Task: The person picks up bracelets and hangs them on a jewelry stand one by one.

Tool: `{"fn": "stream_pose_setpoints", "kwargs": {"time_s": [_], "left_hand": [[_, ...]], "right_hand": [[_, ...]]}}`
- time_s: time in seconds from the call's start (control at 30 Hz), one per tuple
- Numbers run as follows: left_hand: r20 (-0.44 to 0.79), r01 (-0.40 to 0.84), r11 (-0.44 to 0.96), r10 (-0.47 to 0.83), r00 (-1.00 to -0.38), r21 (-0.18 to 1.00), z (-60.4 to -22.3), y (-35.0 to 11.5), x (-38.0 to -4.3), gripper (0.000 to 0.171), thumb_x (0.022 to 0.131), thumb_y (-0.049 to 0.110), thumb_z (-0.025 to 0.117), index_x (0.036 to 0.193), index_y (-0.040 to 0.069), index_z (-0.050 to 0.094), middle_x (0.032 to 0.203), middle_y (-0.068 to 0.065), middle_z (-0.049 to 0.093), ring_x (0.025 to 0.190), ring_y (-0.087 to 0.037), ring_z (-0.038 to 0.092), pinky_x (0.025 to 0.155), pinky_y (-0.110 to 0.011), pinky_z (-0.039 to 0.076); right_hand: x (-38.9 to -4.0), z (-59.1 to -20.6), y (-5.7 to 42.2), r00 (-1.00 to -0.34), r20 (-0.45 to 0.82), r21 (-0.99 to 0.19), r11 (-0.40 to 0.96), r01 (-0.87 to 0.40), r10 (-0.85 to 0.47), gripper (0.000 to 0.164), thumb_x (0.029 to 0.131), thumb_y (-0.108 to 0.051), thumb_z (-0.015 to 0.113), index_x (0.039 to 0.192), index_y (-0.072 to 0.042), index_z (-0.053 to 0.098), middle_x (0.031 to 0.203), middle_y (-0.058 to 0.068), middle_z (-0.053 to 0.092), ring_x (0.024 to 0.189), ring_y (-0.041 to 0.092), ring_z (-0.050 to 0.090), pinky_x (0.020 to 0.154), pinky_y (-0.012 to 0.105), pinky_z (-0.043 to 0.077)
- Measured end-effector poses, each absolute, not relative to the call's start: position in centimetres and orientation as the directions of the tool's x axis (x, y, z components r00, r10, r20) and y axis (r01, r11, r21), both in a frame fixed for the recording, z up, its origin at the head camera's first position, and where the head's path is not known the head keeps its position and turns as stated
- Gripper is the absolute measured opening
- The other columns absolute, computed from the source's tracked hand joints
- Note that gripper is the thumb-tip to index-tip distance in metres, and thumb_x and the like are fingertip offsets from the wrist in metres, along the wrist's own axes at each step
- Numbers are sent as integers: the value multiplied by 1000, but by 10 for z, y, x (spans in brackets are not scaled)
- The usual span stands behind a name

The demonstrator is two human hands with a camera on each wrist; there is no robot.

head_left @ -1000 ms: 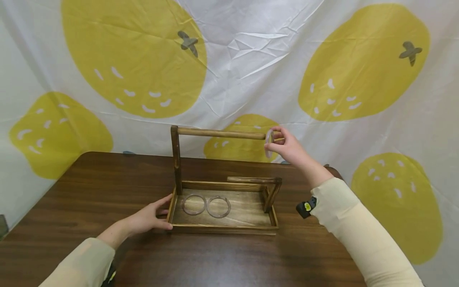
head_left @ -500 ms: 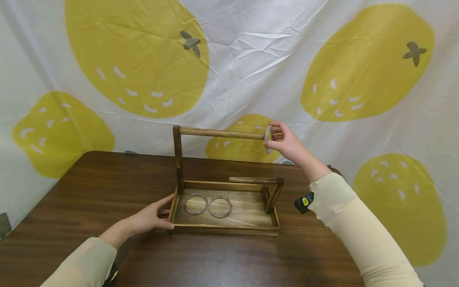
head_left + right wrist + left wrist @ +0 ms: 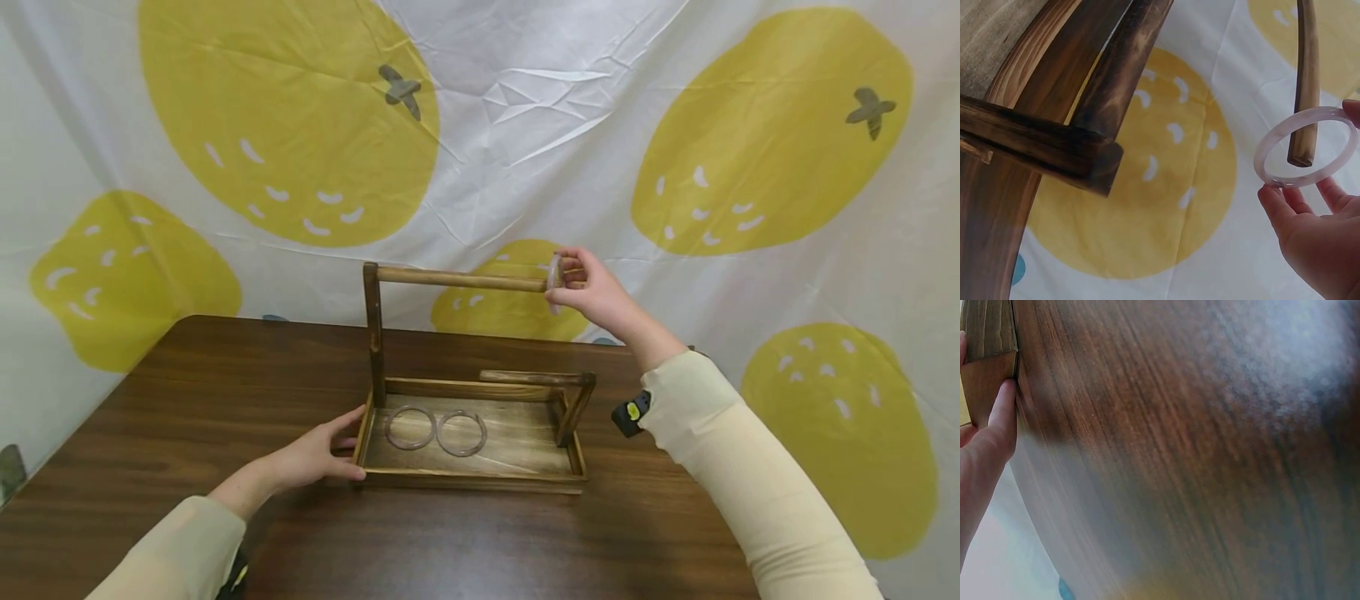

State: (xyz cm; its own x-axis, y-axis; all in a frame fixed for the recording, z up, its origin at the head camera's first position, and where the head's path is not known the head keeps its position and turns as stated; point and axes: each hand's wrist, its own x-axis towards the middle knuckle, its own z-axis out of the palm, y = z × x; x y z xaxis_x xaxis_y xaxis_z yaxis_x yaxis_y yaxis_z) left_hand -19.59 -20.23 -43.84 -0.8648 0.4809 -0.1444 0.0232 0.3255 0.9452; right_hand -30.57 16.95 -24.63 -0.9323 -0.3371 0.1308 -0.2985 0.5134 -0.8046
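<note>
A wooden bangle stand [image 3: 472, 482] has a tray base, a tall upright with a long upper rod [image 3: 457, 278], and a lower arm [image 3: 525, 377]. My right hand [image 3: 596, 292] pinches a pale translucent bangle [image 3: 1269, 140] between thumb and fingers at the upper rod's free right end. In the right wrist view the rod's tip shows inside the ring. My left hand [image 3: 311, 457] grips the tray's left end, thumb at the front corner, as the left wrist view also shows. Two more bangles, a left one [image 3: 387, 427] and a right one [image 3: 484, 433], lie flat in the tray.
The stand sits on a dark brown wooden table [image 3: 225, 375]. Close behind hangs a white cloth [image 3: 540, 167] with large yellow lemon prints. The lower arm juts leftward above the tray, beneath the upper rod.
My right hand has moved slightly left and up with the bangle, which now overlaps the rod's tip. The left hand keeps its hold, and the view has shifted slightly.
</note>
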Motion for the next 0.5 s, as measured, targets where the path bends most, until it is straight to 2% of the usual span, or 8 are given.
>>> {"fn": "stream_pose_setpoints", "kwargs": {"time_s": [0.5], "left_hand": [[-155, 23, 358, 460, -875, 933, -437, -201, -195, 106, 77, 22, 77, 149, -3, 3, 149, -36, 13, 131, -48, 34, 98, -44, 46]], "right_hand": [[-309, -240, 159, -905, 151, -757, 543, -365, -398, 68, 85, -12, 63, 142, -3, 28, 134, 22, 40, 124, 36, 41, 109, 48, 31]]}}
